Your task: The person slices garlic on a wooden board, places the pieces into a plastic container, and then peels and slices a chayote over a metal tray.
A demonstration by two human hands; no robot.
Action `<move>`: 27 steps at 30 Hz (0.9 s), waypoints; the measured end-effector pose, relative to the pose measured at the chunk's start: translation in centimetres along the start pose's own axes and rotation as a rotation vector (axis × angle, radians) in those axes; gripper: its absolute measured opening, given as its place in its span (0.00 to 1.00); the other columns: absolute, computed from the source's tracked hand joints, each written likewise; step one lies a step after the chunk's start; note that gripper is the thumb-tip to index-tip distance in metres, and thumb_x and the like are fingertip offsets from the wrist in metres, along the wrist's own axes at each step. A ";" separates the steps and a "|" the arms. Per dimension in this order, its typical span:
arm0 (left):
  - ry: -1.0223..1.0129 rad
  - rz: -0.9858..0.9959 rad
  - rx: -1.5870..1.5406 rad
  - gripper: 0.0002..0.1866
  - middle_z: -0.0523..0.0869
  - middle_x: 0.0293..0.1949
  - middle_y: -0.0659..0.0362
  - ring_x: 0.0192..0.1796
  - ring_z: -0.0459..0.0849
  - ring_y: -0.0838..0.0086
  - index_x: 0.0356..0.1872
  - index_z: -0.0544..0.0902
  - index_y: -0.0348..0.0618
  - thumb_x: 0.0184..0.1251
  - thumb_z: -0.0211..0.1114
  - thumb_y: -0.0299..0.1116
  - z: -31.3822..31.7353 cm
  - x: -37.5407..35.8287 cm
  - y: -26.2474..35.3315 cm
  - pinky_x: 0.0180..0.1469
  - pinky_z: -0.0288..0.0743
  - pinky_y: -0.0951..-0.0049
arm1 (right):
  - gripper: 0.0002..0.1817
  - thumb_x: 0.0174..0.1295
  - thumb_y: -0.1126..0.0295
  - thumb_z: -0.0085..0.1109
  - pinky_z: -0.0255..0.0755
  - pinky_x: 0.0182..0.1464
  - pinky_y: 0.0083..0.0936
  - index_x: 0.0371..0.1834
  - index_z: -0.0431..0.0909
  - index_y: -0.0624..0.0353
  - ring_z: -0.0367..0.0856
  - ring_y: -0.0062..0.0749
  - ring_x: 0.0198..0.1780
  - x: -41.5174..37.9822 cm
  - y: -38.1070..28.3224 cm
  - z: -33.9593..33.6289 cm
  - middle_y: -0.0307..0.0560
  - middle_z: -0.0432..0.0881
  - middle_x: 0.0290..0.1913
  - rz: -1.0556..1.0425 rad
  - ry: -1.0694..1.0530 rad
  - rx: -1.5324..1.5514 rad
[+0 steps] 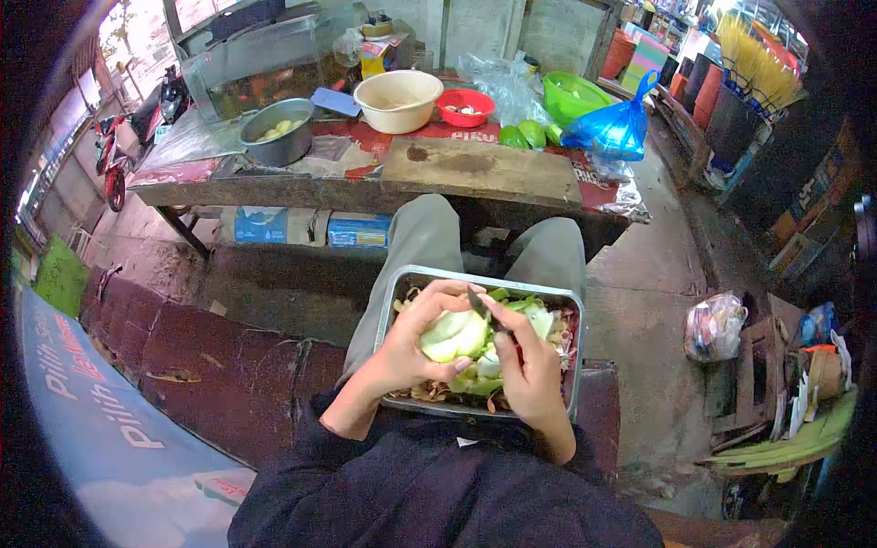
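My left hand (pixel 413 336) is wrapped round a pale green, peeled-looking chayote (pixel 454 338). A small dark-bladed knife (pixel 477 303) is in my right hand (pixel 530 367), its blade up at the far right side of the chayote. The knife's handle is mostly hidden by my fingers. Both hands are above a rectangular metal tray (pixel 577 365) resting on my lap. Green and whitish peels (pixel 541 320) lie in it, along with brownish scraps (pixel 429 391).
Ahead stands a low table with a grey pot (pixel 278 133), a cream basin (pixel 398 102), a red bowl (pixel 465 108), a green basin (pixel 575 97), green chayotes (pixel 524 135), a blue plastic bag (pixel 614 130) and a wooden board (pixel 480 172). A filled plastic bag (pixel 714 327) sits on the floor at right.
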State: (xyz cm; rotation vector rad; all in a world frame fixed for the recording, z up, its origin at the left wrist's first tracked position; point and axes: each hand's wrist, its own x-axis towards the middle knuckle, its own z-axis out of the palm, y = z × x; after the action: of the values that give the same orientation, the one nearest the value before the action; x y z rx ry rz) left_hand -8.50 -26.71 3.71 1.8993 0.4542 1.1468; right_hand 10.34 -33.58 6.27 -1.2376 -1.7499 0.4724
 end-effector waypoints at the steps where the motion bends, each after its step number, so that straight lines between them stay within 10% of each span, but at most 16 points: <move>1: 0.000 0.000 0.000 0.31 0.72 0.63 0.46 0.67 0.71 0.59 0.55 0.74 0.39 0.53 0.75 0.41 0.3 0.0 0.0 0.70 0.63 0.59 | 0.24 0.75 0.68 0.49 0.76 0.40 0.30 0.74 0.67 0.46 0.83 0.38 0.33 0.1 0.3 -0.1 0.54 0.86 0.43 0.023 0.001 0.050; 6: 0.146 -0.246 -0.551 0.40 0.73 0.65 0.52 0.67 0.72 0.68 0.69 0.65 0.35 0.63 0.68 0.50 1.0 0.0 -0.2 0.70 0.64 0.64 | 0.27 0.75 0.68 0.49 0.73 0.37 0.29 0.77 0.62 0.46 0.79 0.35 0.29 -0.8 -0.1 -0.1 0.51 0.81 0.33 0.228 0.016 0.163; 27: 0.073 -0.222 -0.455 0.37 0.72 0.65 0.54 0.68 0.71 0.70 0.70 0.66 0.37 0.68 0.63 0.52 1.9 -0.2 -0.5 0.71 0.61 0.68 | 0.26 0.76 0.62 0.49 0.72 0.34 0.36 0.76 0.62 0.47 0.82 0.44 0.31 0.7 0.6 0.5 0.51 0.82 0.35 0.318 0.071 0.030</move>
State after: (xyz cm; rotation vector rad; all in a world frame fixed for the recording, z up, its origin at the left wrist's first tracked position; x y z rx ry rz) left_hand -6.92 -27.42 2.78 1.3830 0.3924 1.0675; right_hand 10.24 -32.58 5.92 -1.5003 -1.4871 0.6276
